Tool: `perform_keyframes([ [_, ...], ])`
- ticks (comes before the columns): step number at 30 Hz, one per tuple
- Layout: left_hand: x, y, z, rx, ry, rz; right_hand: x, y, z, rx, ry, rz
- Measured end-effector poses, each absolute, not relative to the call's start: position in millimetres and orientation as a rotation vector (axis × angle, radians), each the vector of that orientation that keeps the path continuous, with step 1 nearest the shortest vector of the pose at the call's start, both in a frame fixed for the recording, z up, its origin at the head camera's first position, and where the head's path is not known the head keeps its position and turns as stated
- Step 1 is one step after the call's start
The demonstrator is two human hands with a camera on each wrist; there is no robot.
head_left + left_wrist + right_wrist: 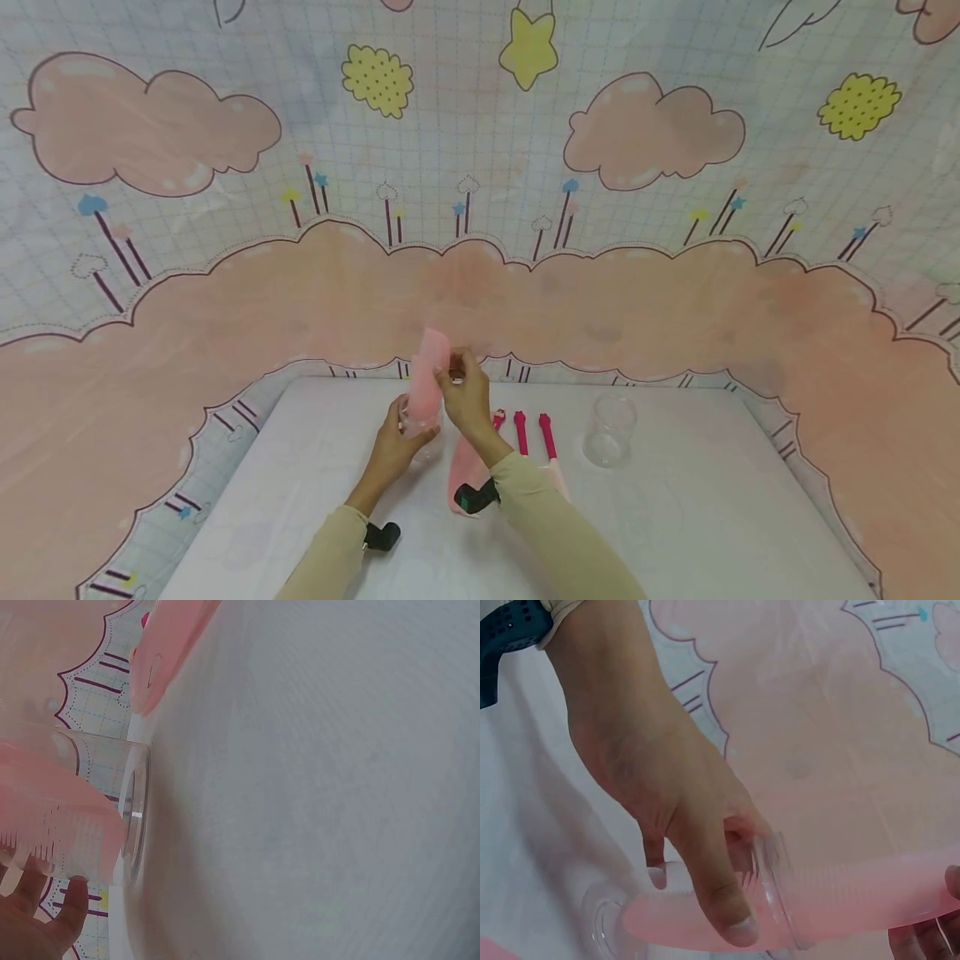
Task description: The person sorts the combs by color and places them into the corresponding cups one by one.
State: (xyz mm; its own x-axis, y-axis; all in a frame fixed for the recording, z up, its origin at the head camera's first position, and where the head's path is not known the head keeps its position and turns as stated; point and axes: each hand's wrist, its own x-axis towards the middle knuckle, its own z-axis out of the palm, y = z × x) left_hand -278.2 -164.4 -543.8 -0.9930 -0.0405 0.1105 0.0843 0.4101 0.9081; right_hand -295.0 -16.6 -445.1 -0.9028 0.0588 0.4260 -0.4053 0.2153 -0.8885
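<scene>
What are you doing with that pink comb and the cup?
A person's left hand grips a clear cup on the white table. The right hand pinches the top of a pink comb that stands partly inside it. Another clear cup and pink-topped sticks sit nearby.

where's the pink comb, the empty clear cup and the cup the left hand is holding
pink comb (429, 379): head view, middle of the part sticking out above the cup.
empty clear cup (609, 429): head view, its side wall.
held clear cup (780, 889): right wrist view, its rim, beside the left hand (660, 780).
</scene>
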Motion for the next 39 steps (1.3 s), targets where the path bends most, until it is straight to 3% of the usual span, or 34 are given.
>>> perform_keyframes([
  [39,-277,-163,-544,-0.041,-2.548,-1.617,-296,-19,-473,0.308,-2.194,1.629],
])
